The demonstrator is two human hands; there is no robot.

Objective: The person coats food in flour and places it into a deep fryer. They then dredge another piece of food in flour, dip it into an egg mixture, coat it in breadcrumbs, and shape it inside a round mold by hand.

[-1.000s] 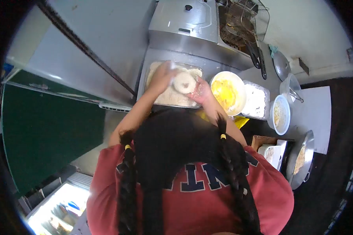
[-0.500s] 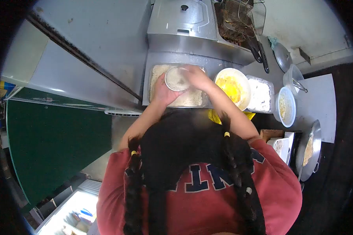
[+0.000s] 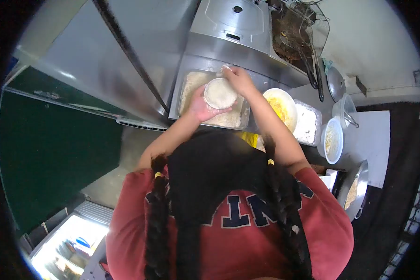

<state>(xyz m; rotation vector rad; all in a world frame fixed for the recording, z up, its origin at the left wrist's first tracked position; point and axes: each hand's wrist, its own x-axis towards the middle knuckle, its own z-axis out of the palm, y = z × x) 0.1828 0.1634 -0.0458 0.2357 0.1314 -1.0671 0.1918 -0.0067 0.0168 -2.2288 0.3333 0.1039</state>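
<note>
My left hand (image 3: 204, 108) is wrapped round the lower left side of a round, pale, bowl-like thing (image 3: 220, 93). Its top looks covered or filled with whitish crumbs. Just beyond its upper right edge is my right hand (image 3: 237, 78), fingers pinched together, with whitish matter at their tips too small to make out. Both hands are over a metal tray (image 3: 244, 119) of pale crumbs. To the right stands a white bowl (image 3: 291, 105) with yellow liquid. Beside it a rectangular container (image 3: 317, 116) holds white powder.
A lidded metal appliance (image 3: 233, 23) and a fryer with wire baskets (image 3: 291, 37) stand behind the tray. On the right are a pale blue bowl (image 3: 333, 140), a clear tub (image 3: 344, 109) and a large metal pan (image 3: 358, 191). A metal wall (image 3: 158, 46) borders the left.
The round thing has passed from my right hand to my left. My right hand has come to its upper right edge, its fingers now pinched. The camera view has shifted slightly.
</note>
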